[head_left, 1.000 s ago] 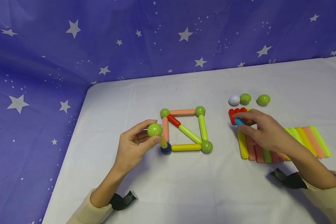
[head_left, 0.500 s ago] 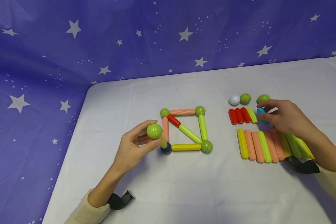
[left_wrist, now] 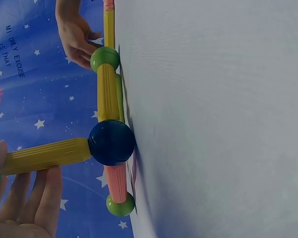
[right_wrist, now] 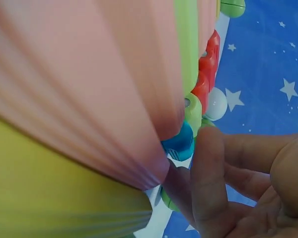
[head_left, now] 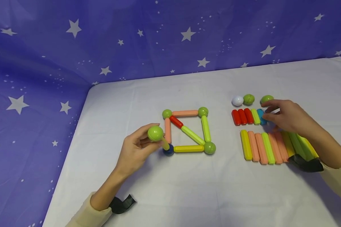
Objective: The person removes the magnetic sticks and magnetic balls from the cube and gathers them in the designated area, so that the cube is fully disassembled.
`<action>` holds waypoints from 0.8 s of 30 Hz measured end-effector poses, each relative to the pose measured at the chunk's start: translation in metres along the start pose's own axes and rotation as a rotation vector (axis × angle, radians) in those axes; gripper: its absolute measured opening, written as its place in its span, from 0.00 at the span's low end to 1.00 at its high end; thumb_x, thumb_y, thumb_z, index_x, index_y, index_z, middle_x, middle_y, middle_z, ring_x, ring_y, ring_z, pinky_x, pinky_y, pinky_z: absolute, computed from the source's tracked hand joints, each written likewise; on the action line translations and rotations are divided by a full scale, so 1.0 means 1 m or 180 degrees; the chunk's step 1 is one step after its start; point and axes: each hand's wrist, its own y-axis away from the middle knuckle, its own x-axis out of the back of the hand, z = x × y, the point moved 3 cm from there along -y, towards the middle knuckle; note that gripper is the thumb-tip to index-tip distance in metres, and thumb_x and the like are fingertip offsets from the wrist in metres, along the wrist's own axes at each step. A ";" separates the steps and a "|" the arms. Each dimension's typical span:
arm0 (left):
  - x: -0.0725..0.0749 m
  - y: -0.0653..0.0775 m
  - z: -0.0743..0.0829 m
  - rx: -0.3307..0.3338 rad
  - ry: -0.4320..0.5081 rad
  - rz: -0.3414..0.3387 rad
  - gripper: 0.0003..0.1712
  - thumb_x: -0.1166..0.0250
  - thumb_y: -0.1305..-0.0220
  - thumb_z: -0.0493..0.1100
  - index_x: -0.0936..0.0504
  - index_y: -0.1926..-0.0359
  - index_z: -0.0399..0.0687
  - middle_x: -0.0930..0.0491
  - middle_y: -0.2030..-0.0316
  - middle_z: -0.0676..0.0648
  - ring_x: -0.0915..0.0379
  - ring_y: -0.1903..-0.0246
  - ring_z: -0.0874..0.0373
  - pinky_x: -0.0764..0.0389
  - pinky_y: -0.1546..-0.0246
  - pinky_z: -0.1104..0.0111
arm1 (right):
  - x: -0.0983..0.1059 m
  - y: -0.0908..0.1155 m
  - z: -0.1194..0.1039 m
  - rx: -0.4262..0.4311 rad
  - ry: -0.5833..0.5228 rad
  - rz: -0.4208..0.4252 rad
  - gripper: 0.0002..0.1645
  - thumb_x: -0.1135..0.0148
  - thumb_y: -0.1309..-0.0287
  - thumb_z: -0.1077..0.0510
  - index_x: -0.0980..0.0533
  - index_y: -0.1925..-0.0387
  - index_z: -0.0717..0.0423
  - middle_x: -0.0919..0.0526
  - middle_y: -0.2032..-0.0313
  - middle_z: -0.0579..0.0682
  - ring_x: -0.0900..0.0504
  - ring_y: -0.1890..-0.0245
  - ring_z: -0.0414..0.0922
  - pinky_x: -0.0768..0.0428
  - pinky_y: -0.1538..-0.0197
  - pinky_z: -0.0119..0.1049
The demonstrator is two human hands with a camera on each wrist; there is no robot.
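My left hand (head_left: 136, 150) grips an upright yellow ridged magnetic rod (left_wrist: 49, 154) near its top, where a green ball (head_left: 155, 133) sits. The rod's lower end meets a dark blue ball (head_left: 168, 150), one corner of a flat square of rods and green balls. A diagonal of a red short rod (head_left: 176, 121) and a light green rod (head_left: 192, 135) crosses that square. At the right, my right hand (head_left: 288, 115) has its fingertips right at the side of a short blue rod (head_left: 262, 117), fingers relaxed. The blue rod lies at the end of a row of short rods.
Red short rods (head_left: 242, 116) and a short light green rod (head_left: 255, 116) share the blue rod's row. Behind them stand a white ball (head_left: 237, 101) and green balls (head_left: 248, 99). Several long rods (head_left: 255, 146) lie side by side in front, partly under my right forearm. A starry purple cloth (head_left: 159, 41) hangs behind.
My right hand has carried the blue rod from over the red rods to the right and set it beside the light green short rod. The left hand has stayed nearly still, the rod tilting slightly.
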 end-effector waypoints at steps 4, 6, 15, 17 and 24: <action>0.000 0.000 0.000 0.0045 0.0019 0.0023 0.27 0.31 0.44 0.24 0.22 0.43 0.35 0.15 0.55 0.41 0.17 0.55 0.51 0.18 0.52 0.61 | 0.000 0.002 -0.004 0.0005 0.0035 -0.0046 0.27 0.44 0.31 0.57 0.34 0.37 0.68 0.27 0.46 0.74 0.23 0.52 0.68 0.14 0.65 0.45; 0.000 -0.001 0.000 0.0101 0.0055 -0.0001 0.26 0.31 0.44 0.25 0.22 0.43 0.34 0.15 0.55 0.40 0.17 0.54 0.51 0.18 0.52 0.61 | 0.001 0.005 -0.009 0.0053 0.0077 0.0019 0.27 0.44 0.31 0.56 0.33 0.37 0.68 0.28 0.44 0.73 0.24 0.50 0.68 0.15 0.63 0.48; -0.002 -0.002 -0.002 0.0320 0.0176 -0.0113 0.16 0.30 0.43 0.27 0.18 0.52 0.33 0.15 0.59 0.38 0.16 0.57 0.51 0.17 0.53 0.61 | -0.010 0.039 -0.071 0.0784 -0.0015 0.0583 0.22 0.34 0.37 0.59 0.23 0.42 0.57 0.21 0.48 0.55 0.20 0.53 0.55 0.22 0.69 0.37; -0.003 -0.003 -0.002 0.0339 0.0219 -0.0171 0.16 0.30 0.42 0.28 0.18 0.52 0.34 0.15 0.59 0.37 0.16 0.57 0.50 0.17 0.53 0.61 | -0.017 0.046 -0.091 0.1024 -0.0103 0.0604 0.22 0.33 0.39 0.61 0.22 0.43 0.55 0.20 0.49 0.51 0.19 0.54 0.51 0.20 0.68 0.35; -0.004 -0.004 -0.003 0.0370 0.0353 -0.0214 0.17 0.30 0.43 0.27 0.20 0.52 0.34 0.15 0.59 0.35 0.16 0.57 0.48 0.17 0.53 0.59 | -0.042 0.062 -0.159 0.1773 -0.0626 0.0424 0.24 0.33 0.40 0.65 0.23 0.42 0.51 0.20 0.47 0.43 0.18 0.59 0.39 0.17 0.69 0.34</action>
